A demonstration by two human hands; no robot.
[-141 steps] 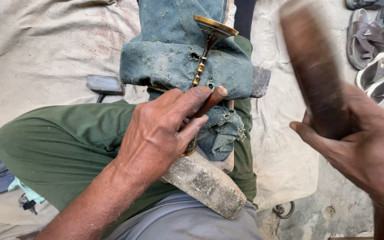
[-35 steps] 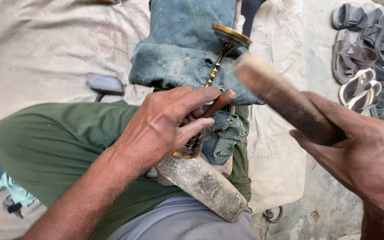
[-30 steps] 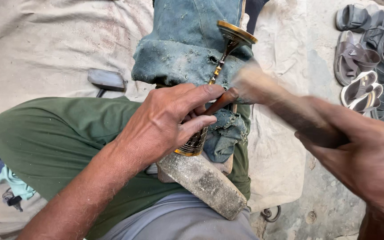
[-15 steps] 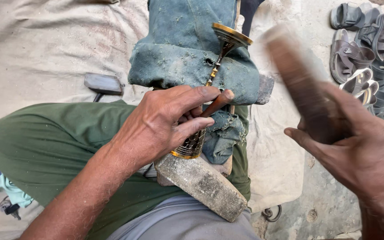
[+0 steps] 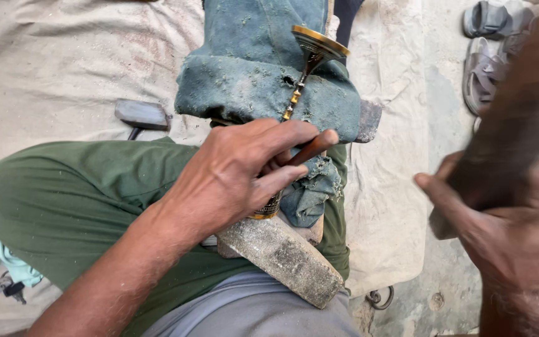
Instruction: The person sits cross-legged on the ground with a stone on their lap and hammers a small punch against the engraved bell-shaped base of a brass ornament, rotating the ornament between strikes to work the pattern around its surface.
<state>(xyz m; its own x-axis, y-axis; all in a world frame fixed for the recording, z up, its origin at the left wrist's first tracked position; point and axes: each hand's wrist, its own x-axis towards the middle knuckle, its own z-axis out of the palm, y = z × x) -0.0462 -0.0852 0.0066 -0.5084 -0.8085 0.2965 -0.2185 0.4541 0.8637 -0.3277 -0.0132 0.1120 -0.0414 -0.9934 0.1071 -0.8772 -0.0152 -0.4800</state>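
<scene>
My left hand (image 5: pixel 238 175) grips a short brown tool (image 5: pixel 310 148) and presses it against a slender brass stemmed piece (image 5: pixel 310 53). That piece lies along a worn blue-green cloth pad (image 5: pixel 251 75) over my green-trousered leg (image 5: pixel 76 193). Its wide brass foot (image 5: pixel 268 209) rests near a grey stone block (image 5: pixel 282 256) on my lap. My right hand (image 5: pixel 506 224) holds a thick dark wooden mallet (image 5: pixel 519 118), raised at the right and blurred by motion.
A pale canvas sheet (image 5: pixel 51 56) covers the ground. A dark flat tool (image 5: pixel 140 115) lies on it left of the pad. Several grey sandals (image 5: pixel 488 50) sit on concrete at the top right. A small metal ring (image 5: pixel 378 298) lies near the sheet's edge.
The mallet swung down onto the tool in my left hand, then rose again; it is now lifted up and to the right. My left hand has kept its grip in place.
</scene>
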